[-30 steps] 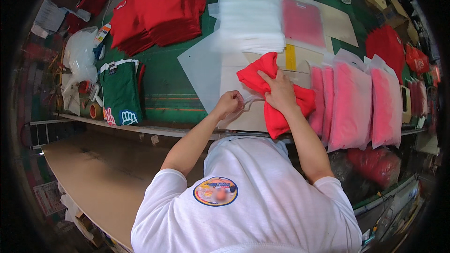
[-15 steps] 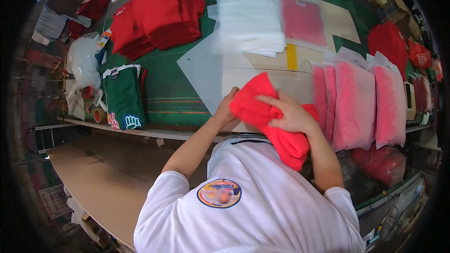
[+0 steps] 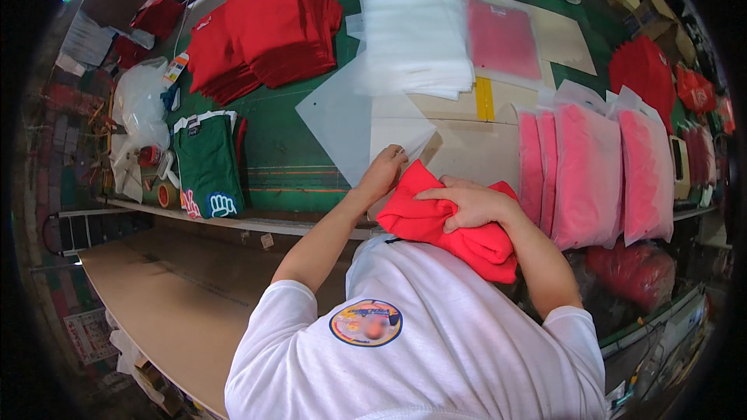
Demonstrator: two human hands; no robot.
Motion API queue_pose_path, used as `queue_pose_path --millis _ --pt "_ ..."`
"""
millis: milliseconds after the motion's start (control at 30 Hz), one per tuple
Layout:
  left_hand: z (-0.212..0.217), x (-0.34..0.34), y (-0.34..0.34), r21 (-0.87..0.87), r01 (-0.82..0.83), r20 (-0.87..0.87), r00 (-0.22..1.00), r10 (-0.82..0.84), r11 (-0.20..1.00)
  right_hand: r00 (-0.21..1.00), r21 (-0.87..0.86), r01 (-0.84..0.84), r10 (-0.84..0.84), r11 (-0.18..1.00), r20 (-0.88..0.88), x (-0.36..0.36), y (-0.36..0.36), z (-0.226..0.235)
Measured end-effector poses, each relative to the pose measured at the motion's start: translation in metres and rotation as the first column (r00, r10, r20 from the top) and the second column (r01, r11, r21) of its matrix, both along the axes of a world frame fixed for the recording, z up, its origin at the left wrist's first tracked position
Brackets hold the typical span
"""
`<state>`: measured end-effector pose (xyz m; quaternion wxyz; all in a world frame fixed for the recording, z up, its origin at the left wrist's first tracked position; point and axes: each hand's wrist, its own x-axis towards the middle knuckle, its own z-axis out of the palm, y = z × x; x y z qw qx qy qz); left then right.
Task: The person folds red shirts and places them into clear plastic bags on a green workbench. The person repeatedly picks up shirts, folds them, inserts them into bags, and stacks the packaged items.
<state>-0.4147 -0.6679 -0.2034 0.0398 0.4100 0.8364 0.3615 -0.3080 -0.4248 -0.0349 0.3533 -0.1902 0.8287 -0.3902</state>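
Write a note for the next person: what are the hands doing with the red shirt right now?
Right hand: pressed on top of the folded red cloth shirt, gripping it near the person's chest.
Left hand: at the mouth of a clear plastic bag lying on the green table.
Done: bagged pink-looking packs stand to the right.
Left: this shirt is not yet inside the bag; stacks of red shirts and empty bags wait behind.

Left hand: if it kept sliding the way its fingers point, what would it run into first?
The left hand points up the table, fingers on a clear plastic bag lying flat. Straight on, it would likely cross that bag and meet the stack of white translucent bags next, though depth is hard to judge here.
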Motion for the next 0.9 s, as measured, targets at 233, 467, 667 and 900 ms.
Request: queue_pose_path --millis 233,467,667,900 --pt "0.032 0.005 0.013 -0.232 0.022 -0.059 0.998 -0.037 0.973 1.0 -0.066 0.023 -0.024 0.998 -0.014 -0.004 0.005 -0.005" --pt "0.02 -0.003 0.013 -0.153 0.024 -0.066 0.997 -0.035 0.988 0.983 -0.196 0.066 -0.029 0.978 0.183 -0.026 0.015 -0.031" --pt "0.026 -0.012 0.013 -0.099 0.03 0.297 0.955 0.001 0.995 0.909 -0.214 0.166 -0.065 0.963 0.411 -0.058 0.019 -0.041" --pt "0.025 -0.029 -0.004 -0.003 0.352 0.194 0.918 -0.345 0.936 0.922 -0.234 0.235 -0.14 0.943 0.362 -0.06 0.038 -0.051"
